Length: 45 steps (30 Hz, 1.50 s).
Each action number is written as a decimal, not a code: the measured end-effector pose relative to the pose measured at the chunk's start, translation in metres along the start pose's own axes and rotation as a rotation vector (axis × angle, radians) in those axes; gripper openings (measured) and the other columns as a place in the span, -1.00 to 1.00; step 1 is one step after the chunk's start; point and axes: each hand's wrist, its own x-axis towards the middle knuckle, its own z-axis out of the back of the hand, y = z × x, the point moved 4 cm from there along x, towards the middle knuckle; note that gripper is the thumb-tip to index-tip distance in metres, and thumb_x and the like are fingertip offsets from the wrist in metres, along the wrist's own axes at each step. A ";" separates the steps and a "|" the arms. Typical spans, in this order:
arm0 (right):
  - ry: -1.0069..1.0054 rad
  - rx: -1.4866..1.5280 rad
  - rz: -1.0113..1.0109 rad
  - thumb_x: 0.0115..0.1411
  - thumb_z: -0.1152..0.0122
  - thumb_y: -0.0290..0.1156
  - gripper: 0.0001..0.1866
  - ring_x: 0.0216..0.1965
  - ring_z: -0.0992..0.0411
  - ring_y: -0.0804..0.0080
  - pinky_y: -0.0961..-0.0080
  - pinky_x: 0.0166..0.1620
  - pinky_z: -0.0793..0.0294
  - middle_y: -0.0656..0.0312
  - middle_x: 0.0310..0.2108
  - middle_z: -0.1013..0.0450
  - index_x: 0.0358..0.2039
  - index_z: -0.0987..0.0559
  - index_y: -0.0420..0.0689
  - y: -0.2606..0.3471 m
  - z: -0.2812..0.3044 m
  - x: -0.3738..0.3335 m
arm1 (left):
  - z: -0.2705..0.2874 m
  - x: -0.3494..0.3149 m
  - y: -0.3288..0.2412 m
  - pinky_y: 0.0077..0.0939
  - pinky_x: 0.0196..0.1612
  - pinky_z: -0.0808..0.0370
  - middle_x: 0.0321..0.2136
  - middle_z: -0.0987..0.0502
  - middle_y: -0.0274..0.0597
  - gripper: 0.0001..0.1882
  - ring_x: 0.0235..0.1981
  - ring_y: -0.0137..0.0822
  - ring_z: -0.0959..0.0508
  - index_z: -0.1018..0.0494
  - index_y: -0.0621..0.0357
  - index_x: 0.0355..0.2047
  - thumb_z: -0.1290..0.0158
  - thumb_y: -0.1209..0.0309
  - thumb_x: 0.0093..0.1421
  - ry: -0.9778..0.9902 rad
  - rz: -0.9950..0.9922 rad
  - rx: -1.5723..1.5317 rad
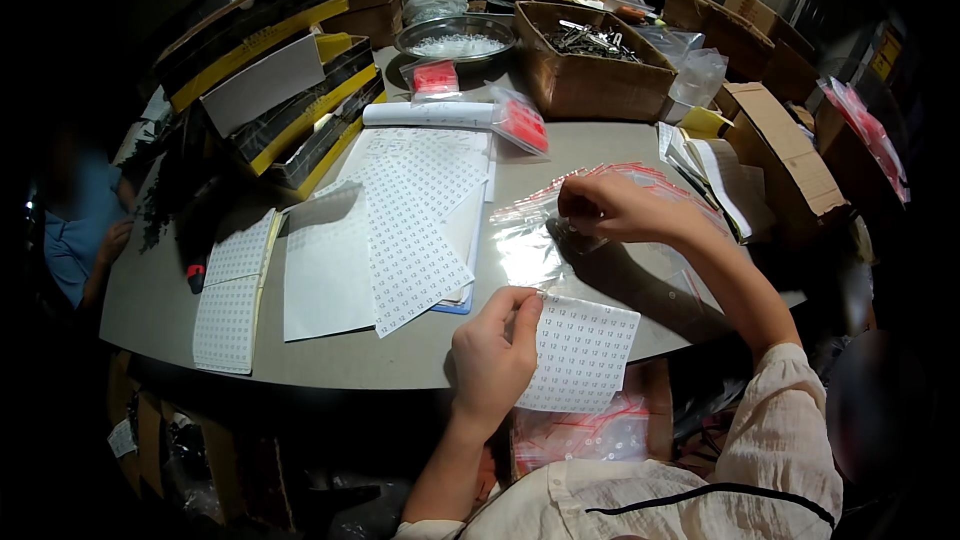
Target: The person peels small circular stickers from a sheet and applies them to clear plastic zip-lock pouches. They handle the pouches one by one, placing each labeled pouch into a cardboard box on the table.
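Note:
Near the table's front edge, my left hand [495, 355] pinches a white sheet of small printed stickers [585, 350] between thumb and fingers. The sheet hangs partly over the edge. Farther right, my right hand [612, 208] hovers over a fanned row of clear zip bags with red seal lines [530, 245]. Its fingers are pressed together; whatever may be between them is too small or hidden to make out. More sticker sheets [415, 230] lie fanned on a stack of papers left of the bags.
Black-and-yellow boxes [290, 70] are piled at the back left. A metal bowl of small clear pieces [455, 40] and a cardboard box of metal parts [595, 60] stand behind. Red packets [522, 125] lie before them. Below the edge sits an open box of bags [590, 435]. Another person [85, 220] is at the left.

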 end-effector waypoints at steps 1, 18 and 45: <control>-0.009 -0.061 0.043 0.15 -0.31 -0.47 -0.76 -0.29 -0.51 0.02 0.24 -0.18 -0.50 0.00 -0.30 -0.53 -0.22 -0.48 -0.26 -0.006 -0.008 0.002 | -0.003 0.001 0.001 -0.52 -0.47 -0.40 -0.61 -0.54 -0.21 -0.85 -0.54 -0.48 -0.49 -0.58 0.30 -0.28 -0.16 0.43 0.32 -0.021 -0.032 -0.030; -0.113 -0.006 0.090 0.20 -0.38 -0.45 -0.80 -0.23 -0.50 0.15 0.31 -0.19 -0.49 0.12 -0.30 -0.49 -0.23 -0.53 -0.18 0.071 -0.015 -0.090 | 0.002 -0.002 -0.002 -0.34 -0.39 -0.53 -0.49 -0.65 -0.08 -0.88 -0.43 -0.12 -0.71 -0.53 0.20 -0.30 -0.14 0.41 0.33 0.003 0.082 0.058; -0.474 -0.124 0.176 0.15 -0.36 -0.63 -0.78 -0.33 -0.56 0.19 0.39 -0.26 -0.60 0.10 -0.27 -0.50 -0.18 -0.56 -0.23 0.077 -0.047 -0.119 | 0.001 -0.002 0.003 -0.27 -0.40 -0.51 -0.53 -0.64 -0.03 -0.87 -0.48 -0.05 -0.68 -0.49 0.21 -0.28 -0.11 0.40 0.35 -0.021 0.028 0.054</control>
